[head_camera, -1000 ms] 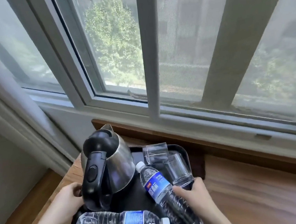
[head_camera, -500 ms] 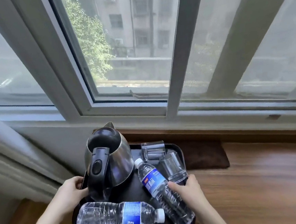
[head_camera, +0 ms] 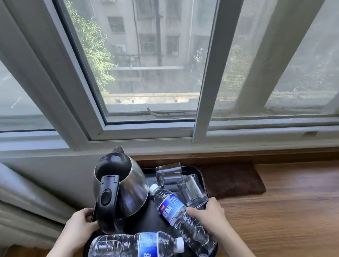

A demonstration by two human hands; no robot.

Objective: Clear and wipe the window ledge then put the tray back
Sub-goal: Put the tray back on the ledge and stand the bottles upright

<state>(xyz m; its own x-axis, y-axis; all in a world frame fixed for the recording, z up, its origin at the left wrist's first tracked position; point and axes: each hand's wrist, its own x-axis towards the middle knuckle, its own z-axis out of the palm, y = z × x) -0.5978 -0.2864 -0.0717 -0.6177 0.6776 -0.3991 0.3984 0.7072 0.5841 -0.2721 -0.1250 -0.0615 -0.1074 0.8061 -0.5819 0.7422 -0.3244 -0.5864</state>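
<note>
A black rectangular plastic tray with rounded corners (head_camera: 197, 172) sits on the wood-grain window ledge (head_camera: 296, 209), at its left end below the pale window frame (head_camera: 144, 135). The left hand (head_camera: 79, 226) has its grip curled over the tray's left rim, beside the kettle's handle; the right hand (head_camera: 209, 213) grips the right rim, its fingers lying against a bottle and a glass. On the tray stands a dome-shaped brushed-steel kettle with a glossy black lid and handle (head_camera: 120, 191), upright, spout toward the window. Two clear ribbed plastic water bottles with blue labels and white caps lie on their sides: one (head_camera: 134, 249) along the near edge, the other (head_camera: 179, 216) slanting from the kettle's base to the near right corner. Two clear smooth drinking glasses occupy the far right corner, one (head_camera: 169, 174) behind, one (head_camera: 191, 190) tilted (whether it rests on the bottle is unclear). A dark brown plush cloth (head_camera: 231, 181) lies flat on the ledge just beside the tray's right side.
</note>
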